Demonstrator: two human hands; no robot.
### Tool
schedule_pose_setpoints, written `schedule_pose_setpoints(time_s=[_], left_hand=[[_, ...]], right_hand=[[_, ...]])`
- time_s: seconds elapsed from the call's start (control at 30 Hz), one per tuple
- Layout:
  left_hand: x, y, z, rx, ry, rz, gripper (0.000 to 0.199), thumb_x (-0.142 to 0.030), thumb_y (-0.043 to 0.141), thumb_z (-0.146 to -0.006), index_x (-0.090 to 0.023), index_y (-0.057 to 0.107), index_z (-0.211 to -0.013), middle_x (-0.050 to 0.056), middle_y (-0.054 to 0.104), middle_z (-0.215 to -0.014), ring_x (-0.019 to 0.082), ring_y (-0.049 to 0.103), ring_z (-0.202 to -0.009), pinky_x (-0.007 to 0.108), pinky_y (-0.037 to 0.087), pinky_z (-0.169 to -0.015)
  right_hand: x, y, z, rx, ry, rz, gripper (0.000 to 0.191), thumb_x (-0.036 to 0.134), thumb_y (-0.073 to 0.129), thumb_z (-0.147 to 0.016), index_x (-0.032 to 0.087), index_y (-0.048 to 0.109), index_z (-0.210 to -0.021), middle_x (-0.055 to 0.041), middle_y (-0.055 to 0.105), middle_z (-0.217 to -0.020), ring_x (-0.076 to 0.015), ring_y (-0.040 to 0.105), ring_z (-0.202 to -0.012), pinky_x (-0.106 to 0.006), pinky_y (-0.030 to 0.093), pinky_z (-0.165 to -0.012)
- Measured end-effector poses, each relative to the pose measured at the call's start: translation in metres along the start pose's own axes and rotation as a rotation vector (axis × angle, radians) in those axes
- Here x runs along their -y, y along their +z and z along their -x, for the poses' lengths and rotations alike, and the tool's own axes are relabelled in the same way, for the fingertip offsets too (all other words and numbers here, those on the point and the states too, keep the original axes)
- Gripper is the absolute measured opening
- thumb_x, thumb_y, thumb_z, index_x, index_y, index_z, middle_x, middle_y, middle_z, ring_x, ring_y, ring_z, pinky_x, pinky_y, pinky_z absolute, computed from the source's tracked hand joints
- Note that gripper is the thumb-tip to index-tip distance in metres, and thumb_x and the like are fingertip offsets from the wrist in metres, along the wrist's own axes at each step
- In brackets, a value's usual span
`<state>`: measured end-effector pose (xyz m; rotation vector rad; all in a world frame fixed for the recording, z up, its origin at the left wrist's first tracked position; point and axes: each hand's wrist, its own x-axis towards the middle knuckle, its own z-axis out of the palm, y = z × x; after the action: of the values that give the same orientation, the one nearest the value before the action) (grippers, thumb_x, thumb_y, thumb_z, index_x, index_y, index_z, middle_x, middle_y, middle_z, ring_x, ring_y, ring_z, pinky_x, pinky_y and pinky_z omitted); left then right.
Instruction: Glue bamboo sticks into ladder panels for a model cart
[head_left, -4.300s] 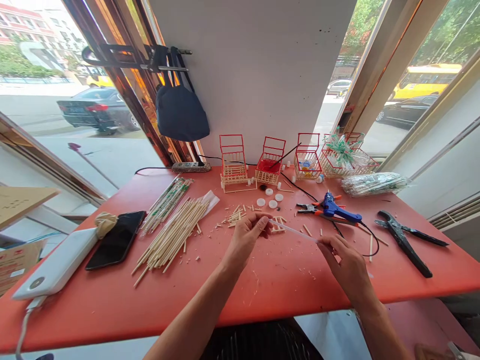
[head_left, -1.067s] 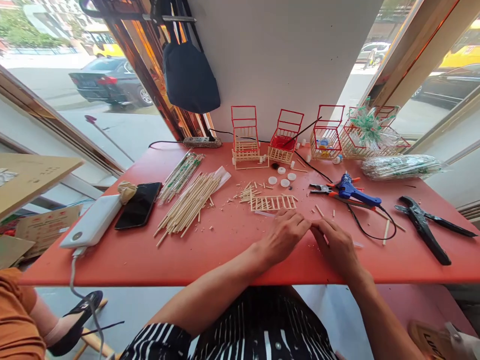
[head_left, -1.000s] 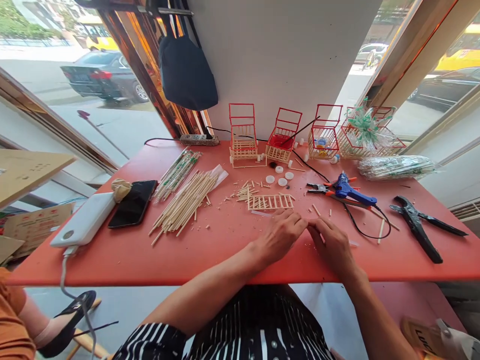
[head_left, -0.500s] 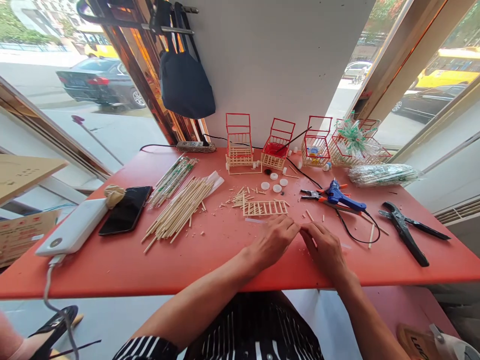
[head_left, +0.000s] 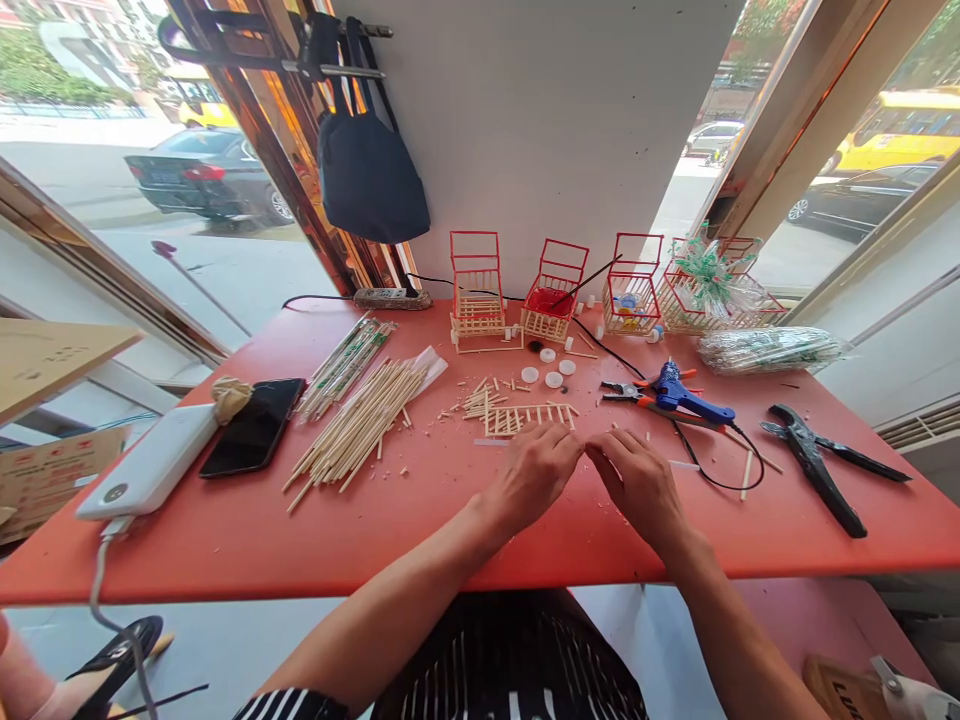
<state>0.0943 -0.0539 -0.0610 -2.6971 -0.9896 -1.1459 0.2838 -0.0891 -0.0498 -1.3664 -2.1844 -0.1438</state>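
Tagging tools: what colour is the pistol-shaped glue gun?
The glue gun is blue, best in head view.

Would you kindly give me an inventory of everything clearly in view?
Table: one, red, centre
Carts: at least four, red and tan, back
Loose sticks: many, tan, left
Slatted frame: one, tan, beyond hands
Round caps: four, white, beyond frame
Glue gun: one, blue, right
Pliers: one, orange-handled, by glue gun
Hand tool: one, black, right
Phone: one, black, left
Power bank: one, white, beside phone
Wrapped bundles: two, green and clear, left and right
Bag: one, navy, hanging
Vehicles: several, mixed colours, outside
Left hand, right hand: one each, bare, centre
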Motion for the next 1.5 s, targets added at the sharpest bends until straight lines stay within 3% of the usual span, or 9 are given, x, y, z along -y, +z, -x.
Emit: schedule_pose_setpoints(time_s=[0.33, 0.43, 0.6, 0.73, 0.9, 1.03, 1.17, 1.23, 1.5], left_hand=[[0.011, -0.015, -0.009, 0.052, -0.513, 0.425, 0.012, -0.017, 0.071, -0.093, -0.018, 0.068, -0.082, -0.001, 0.067, -0.074, 0.014, 0.059, -0.068, 0.025, 0.04, -0.066], [0.014, -0.016, -0.008, 0.059, -0.544, 0.409, 0.013, -0.023, 0.07, -0.096, -0.018, 0.068, -0.084, 0.0, 0.069, -0.079, 0.015, 0.06, -0.072, 0.026, 0.041, -0.07], [0.015, -0.015, -0.004, 0.077, -0.424, 0.355, 0.012, -0.02, 0.063, -0.099, -0.019, 0.067, -0.088, 0.001, 0.069, -0.083, 0.016, 0.061, -0.079, 0.026, 0.041, -0.074], [0.016, -0.016, -0.004, 0.066, -0.408, 0.38, 0.012, -0.019, 0.062, -0.098, -0.019, 0.066, -0.086, 0.001, 0.067, -0.082, 0.015, 0.06, -0.076, 0.026, 0.039, -0.073], [0.016, -0.018, -0.006, 0.036, -0.509, 0.495, 0.013, -0.023, 0.063, -0.095, -0.018, 0.068, -0.085, 0.001, 0.066, -0.079, 0.014, 0.057, -0.072, 0.026, 0.039, -0.07], [0.017, -0.019, -0.01, -0.001, -0.613, 0.686, 0.017, -0.031, 0.067, -0.088, -0.017, 0.07, -0.08, -0.001, 0.063, -0.071, 0.012, 0.052, -0.065, 0.026, 0.036, -0.064], [0.019, -0.022, -0.016, 0.026, -0.81, 1.001, 0.032, -0.047, 0.076, -0.075, -0.016, 0.07, -0.077, -0.002, 0.058, -0.062, 0.01, 0.044, -0.054, 0.025, 0.031, -0.053], [0.02, -0.024, -0.018, 0.039, -0.906, 1.15, 0.04, -0.053, 0.081, -0.068, -0.016, 0.069, -0.079, -0.002, 0.06, -0.062, 0.009, 0.043, -0.051, 0.024, 0.029, -0.05], [0.018, -0.034, -0.02, 0.03, -1.04, 1.45, 0.054, -0.058, 0.093, -0.057, -0.014, 0.067, -0.074, -0.001, 0.06, -0.062, 0.005, 0.043, -0.047, 0.021, 0.023, -0.047]], right_hand=[[-0.048, -0.037, 0.014, -0.183, 0.036, 0.121, 0.026, 0.037, 0.056, -0.108, 0.023, 0.078, -0.102, -0.0057, 0.08, -0.095, -0.0235, 0.071, -0.092, -0.038, 0.043, -0.085], [-0.06, -0.041, 0.024, -0.247, 0.05, 0.163, 0.024, 0.035, 0.059, -0.107, 0.023, 0.079, -0.101, -0.0052, 0.081, -0.095, -0.0228, 0.073, -0.09, -0.038, 0.046, -0.087], [-0.07, -0.04, 0.035, -0.29, 0.066, 0.218, 0.023, 0.033, 0.058, -0.107, 0.022, 0.078, -0.104, -0.0055, 0.082, -0.098, -0.023, 0.075, -0.094, -0.037, 0.048, -0.092], [-0.079, -0.052, 0.047, -0.347, 0.171, 0.274, 0.031, 0.04, 0.054, -0.108, 0.022, 0.079, -0.102, -0.006, 0.082, -0.094, -0.022, 0.075, -0.086, -0.032, 0.049, -0.08], [-0.1, -0.086, 0.072, -0.394, 0.514, 0.283, 0.052, 0.063, 0.053, -0.101, 0.021, 0.076, -0.083, -0.0065, 0.075, -0.069, -0.0205, 0.067, -0.065, -0.031, 0.038, -0.06], [-0.125, -0.105, 0.088, -0.4, 0.734, 0.399, 0.059, 0.07, 0.047, -0.095, 0.02, 0.074, -0.08, -0.0098, 0.068, -0.065, -0.0234, 0.062, -0.063, -0.036, 0.036, -0.061], [-0.151, -0.112, 0.095, -0.364, 0.758, 0.474, 0.055, 0.066, 0.046, -0.089, 0.019, 0.074, -0.098, -0.0206, 0.075, -0.1, -0.0343, 0.064, -0.1, -0.044, 0.045, -0.081], [-0.16, -0.114, 0.097, -0.304, 0.791, 0.469, 0.05, 0.063, 0.048, -0.087, 0.02, 0.071, -0.099, -0.0222, 0.073, -0.105, -0.0369, 0.061, -0.108, -0.048, 0.046, -0.087], [-0.141, -0.1, 0.084, -0.287, 0.723, 0.387, 0.033, 0.047, 0.049, -0.087, 0.021, 0.068, -0.092, -0.0163, 0.075, -0.095, -0.0306, 0.066, -0.088, -0.042, 0.048, -0.08]])
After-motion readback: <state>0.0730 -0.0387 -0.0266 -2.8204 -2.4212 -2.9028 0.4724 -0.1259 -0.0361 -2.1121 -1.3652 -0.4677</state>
